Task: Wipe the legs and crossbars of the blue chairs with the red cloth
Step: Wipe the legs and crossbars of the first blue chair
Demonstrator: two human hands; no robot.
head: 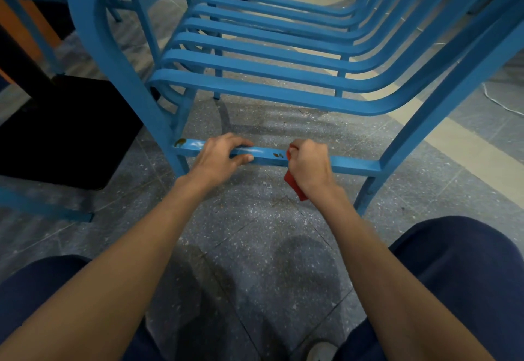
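Crossbar point(354, 163): lowest rail of the blue chair point(93, 34), joining the left leg point(181, 122) to the right leg point(368, 190); long axis runs left to right across the view, near level, broad face turned up
Left hand point(219, 156): on the crossbar, left of its middle; fingers curled over the top, thumb at the near edge, gripping the rail
Right hand point(309, 162): on the crossbar, just right of its middle; fisted round the red cloth point(295, 186), which is bunched against the rail with a loose tail hanging below it
Hands: apart, with a short bare stretch of crossbar between them
Soil: brown spots point(278, 155) on the crossbar right beside the cloth; a larger brown smear point(180, 142) at the crossbar's left end, by the leg joint
Step in hand (judgement): wiping the crossbar's top face, with the spots the nearest target
Method advised: stroke along the rail's length, not across it; keep firm pressure over the spots; wrap the cloth round to reach the underside and far edge; use the left hand to steady the chair and move it clear before the cloth reaches it; finish at the smear
Outstanding (judgement): both legs below the crossbar show no cloth contact
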